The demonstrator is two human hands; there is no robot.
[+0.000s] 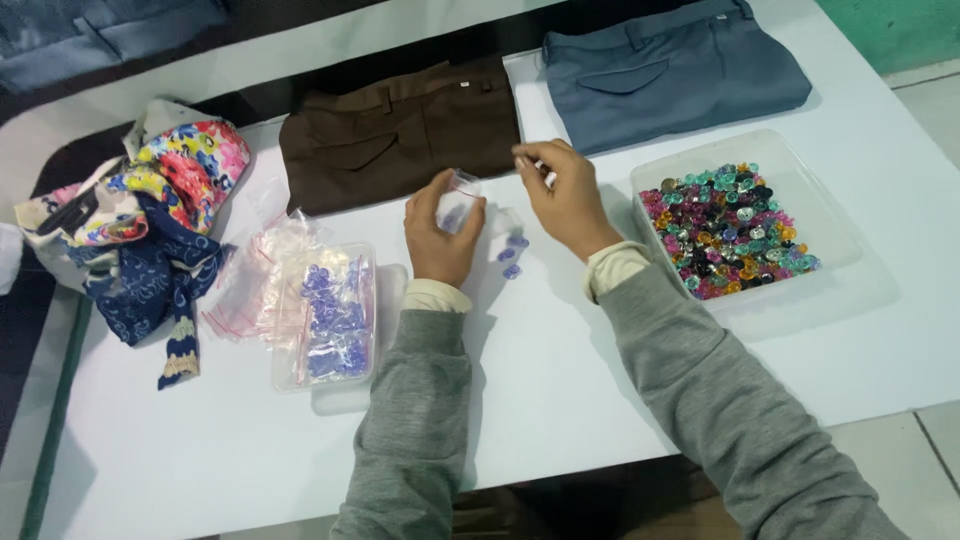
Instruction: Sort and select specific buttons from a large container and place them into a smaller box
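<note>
My left hand [440, 238] holds a small clear plastic bag [458, 203] upright above the white table [560, 370]. My right hand [567, 195] is just to its right, fingers pinched on something small and pale near the bag's mouth. A few loose purple beads [511, 257] lie on the table between my hands. A clear tray [845, 235] at the right holds several multicoloured beads [728, 232]. A smaller clear box [325, 318] at the left holds filled bags of purple beads.
Empty small zip bags [252, 285] lie left of the small box. Folded brown trousers [400, 130] and folded grey-blue trousers [670, 70] lie at the back. A pile of floral cloth [150, 215] sits at the far left. The table's front edge runs below my forearms.
</note>
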